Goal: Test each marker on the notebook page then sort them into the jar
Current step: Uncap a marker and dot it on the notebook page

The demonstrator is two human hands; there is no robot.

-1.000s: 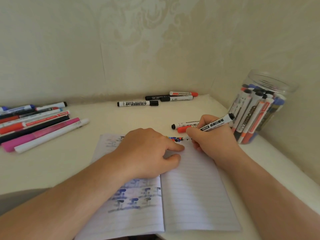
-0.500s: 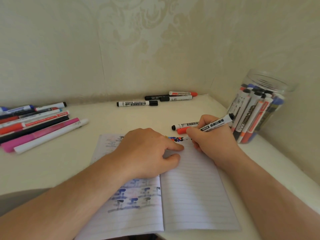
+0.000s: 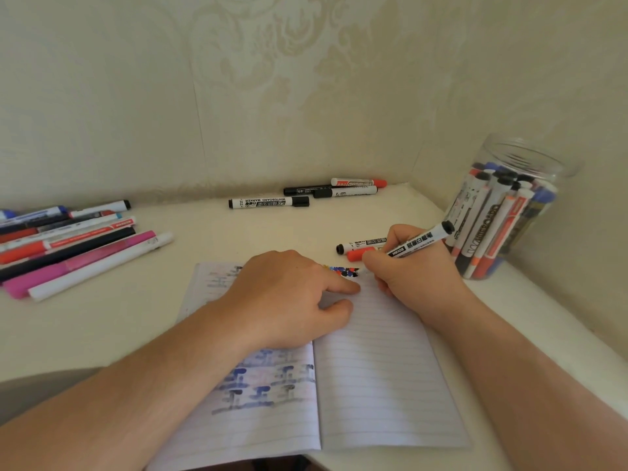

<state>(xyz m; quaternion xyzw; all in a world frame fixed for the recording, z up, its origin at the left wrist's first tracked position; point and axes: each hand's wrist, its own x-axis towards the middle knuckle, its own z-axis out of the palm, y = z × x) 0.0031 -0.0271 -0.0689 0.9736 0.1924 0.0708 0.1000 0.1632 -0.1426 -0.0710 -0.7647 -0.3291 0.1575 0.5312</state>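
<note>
An open lined notebook [image 3: 380,375] lies on the white table in front of me. My left hand [image 3: 289,297] rests on its middle with the fingers pressing the page down. My right hand [image 3: 411,273] grips a white marker with a black end [image 3: 419,244], its tip down at the top of the right page beside a row of coloured scribbles [image 3: 343,270]. A clear plastic jar [image 3: 530,164] at the right holds several markers upright. Behind my right hand lie a black-capped marker [image 3: 360,245] and a red-capped one [image 3: 355,255].
A pile of several markers [image 3: 68,246] lies at the left of the table. Another white marker [image 3: 268,202] and three more markers [image 3: 339,188] lie along the back wall. Walls close the corner behind and to the right of the jar.
Nothing has visibly moved except a slight shift of the camera; both hands stay where they were on the notebook.
</note>
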